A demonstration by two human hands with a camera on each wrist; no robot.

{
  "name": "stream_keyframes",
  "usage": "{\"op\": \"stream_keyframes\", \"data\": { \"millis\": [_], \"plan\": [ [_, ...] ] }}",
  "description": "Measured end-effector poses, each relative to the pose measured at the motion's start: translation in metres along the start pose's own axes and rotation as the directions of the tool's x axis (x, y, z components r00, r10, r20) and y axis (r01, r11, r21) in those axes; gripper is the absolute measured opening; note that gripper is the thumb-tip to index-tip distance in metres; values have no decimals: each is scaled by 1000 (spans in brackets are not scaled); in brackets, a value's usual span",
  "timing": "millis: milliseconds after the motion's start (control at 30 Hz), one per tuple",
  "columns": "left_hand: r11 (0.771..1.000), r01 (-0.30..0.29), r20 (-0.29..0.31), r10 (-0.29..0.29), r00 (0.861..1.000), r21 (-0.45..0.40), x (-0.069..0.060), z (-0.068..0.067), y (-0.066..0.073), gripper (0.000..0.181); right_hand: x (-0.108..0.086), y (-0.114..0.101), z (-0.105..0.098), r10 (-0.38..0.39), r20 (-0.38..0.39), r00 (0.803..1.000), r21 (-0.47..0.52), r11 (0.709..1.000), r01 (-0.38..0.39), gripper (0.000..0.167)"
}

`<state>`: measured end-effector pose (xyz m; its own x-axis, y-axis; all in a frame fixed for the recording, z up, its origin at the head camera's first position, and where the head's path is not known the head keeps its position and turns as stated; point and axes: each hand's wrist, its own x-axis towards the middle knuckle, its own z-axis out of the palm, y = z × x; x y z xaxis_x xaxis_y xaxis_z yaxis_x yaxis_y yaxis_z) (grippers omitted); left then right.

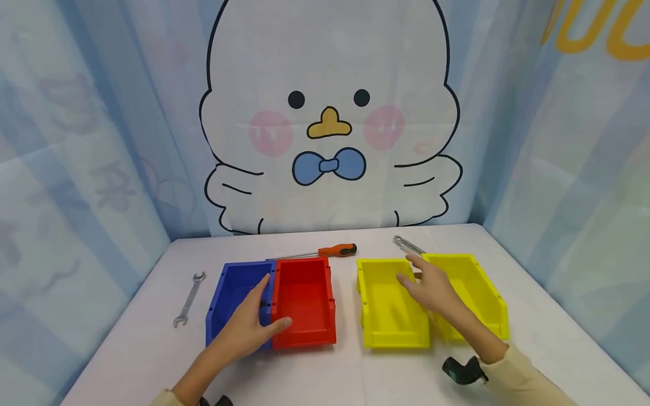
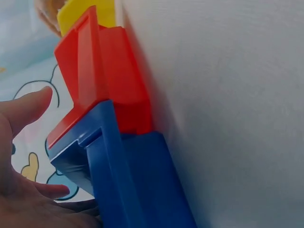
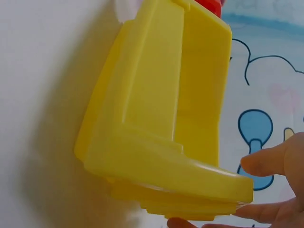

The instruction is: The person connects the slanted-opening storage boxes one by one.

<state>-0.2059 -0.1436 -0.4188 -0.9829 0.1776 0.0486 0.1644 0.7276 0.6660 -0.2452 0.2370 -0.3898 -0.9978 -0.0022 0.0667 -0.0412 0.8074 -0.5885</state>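
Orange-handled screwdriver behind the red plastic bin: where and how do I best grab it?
Probably by its thick orange-and-black handle, pinched across from above, coming from the right. The screwdriver lies flat, its handle reaching past the red plastic bin on the right, while the thin metal shaft runs left behind that bin, seemingly leaving less room.

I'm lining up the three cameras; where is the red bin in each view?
Head: red bin just left of centre, below mid-height.
Left wrist: red bin at upper left, above the blue bin.
Right wrist: sliver of red bin, top edge, right of centre.
Shared landmark: blue bow tie.
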Motion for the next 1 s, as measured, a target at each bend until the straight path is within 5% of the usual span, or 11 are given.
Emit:
{"op": "stream_keyframes", "data": {
  "millis": [400,1000],
  "plan": [
    [999,-3,45,5,999,-46,1,9,-6,123,-9,-1,10,117,111,987,19,993,-120,75],
    [1000,-12,47,13,999,-21,3,10,-6,126,-16,1,14,140,46,989,30,989,-142,73]
  ]
}}
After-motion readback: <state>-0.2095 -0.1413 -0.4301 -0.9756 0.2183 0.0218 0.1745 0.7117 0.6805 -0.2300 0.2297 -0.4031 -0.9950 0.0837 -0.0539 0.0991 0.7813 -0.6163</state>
